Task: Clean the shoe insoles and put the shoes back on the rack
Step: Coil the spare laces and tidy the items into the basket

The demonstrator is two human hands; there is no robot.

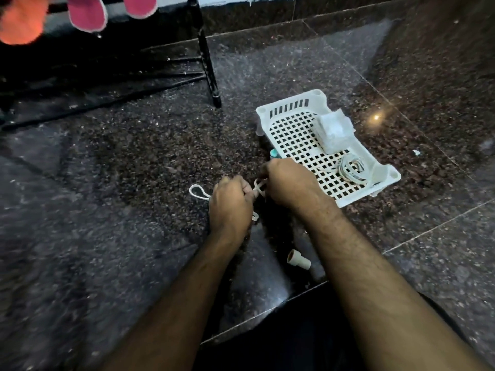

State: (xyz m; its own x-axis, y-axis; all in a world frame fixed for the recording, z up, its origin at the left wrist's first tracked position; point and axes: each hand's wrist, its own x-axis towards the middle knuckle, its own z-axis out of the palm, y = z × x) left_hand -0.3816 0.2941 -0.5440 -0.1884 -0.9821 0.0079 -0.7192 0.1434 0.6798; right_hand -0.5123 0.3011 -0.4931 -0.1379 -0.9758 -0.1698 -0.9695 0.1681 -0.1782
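Hands, left hand (231, 203) and right hand (288, 182), pinch white shoelace (259, 186) running left-right.

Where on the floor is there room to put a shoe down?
Bare dark speckled stone floor lies left of the left hand, below the black metal rack. It is crowded by the white plastic lattice basket, near the right hand and the small beige plastic tube.
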